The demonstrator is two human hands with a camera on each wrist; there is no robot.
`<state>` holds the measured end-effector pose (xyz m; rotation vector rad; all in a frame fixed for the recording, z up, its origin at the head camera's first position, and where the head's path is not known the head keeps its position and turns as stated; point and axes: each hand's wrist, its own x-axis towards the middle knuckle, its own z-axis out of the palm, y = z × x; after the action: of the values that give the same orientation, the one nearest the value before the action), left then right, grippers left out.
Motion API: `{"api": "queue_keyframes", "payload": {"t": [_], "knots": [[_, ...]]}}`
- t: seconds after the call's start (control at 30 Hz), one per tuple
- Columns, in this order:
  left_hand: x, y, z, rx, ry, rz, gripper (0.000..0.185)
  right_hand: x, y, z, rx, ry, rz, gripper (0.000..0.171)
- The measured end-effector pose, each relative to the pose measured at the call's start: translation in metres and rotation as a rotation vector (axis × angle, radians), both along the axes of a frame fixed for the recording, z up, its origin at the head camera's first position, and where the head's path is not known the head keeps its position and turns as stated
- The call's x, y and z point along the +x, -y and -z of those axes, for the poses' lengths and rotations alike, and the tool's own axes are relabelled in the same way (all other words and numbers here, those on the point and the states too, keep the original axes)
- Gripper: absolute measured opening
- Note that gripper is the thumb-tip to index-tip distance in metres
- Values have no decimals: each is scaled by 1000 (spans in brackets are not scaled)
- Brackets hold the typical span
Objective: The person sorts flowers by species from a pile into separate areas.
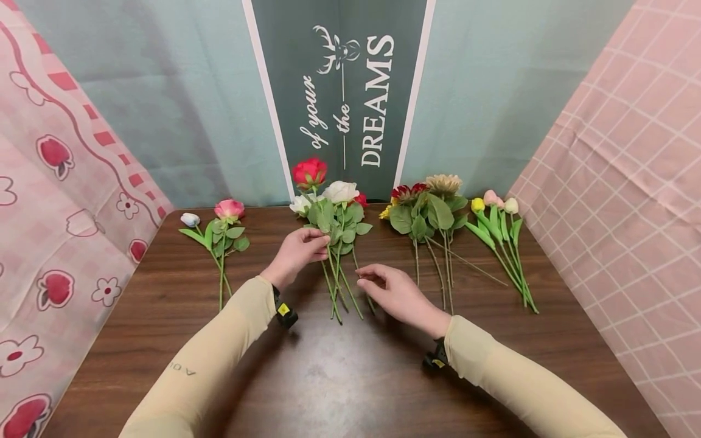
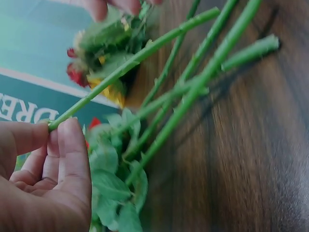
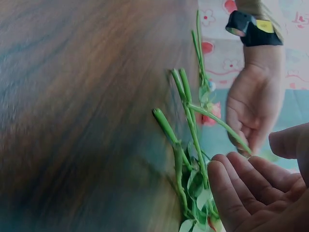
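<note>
A bunch of artificial roses lies on the dark wood counter, heads toward the back wall and stems fanned toward the person. One red bloom stands highest, with a white rose beside it, a smaller white bloom to the left and a second red one peeking out at the right. Green leaves crowd the middle — below them the bare green stems spread apart and cross. In the left wrist view one stem rises off the wood, tilted.
</note>
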<state>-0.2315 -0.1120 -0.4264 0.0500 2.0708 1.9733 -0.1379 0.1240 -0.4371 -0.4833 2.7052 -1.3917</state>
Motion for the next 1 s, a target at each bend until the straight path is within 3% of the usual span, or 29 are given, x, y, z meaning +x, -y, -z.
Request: {"api": "queue_keyframes", "payload": {"t": [0.17, 0.4, 0.77, 0.87, 1.0], "knots": [[-12, 4, 15, -44, 27, -14, 22, 0, -4, 0, 10, -25, 11, 33], [-18, 1, 29, -124, 30, -20, 14, 3, -3, 3, -1, -3, 15, 31], [-14, 18, 22, -234, -25, 16, 32, 0, -4, -1, 19, 0, 13, 29], [-12, 31, 20, -310, -72, 29, 35, -5, -2, -2, 48, -8, 1, 30], [-10, 58, 15, -555, -222, 29, 31, -14, 10, -4, 115, -38, -43, 31]]}}
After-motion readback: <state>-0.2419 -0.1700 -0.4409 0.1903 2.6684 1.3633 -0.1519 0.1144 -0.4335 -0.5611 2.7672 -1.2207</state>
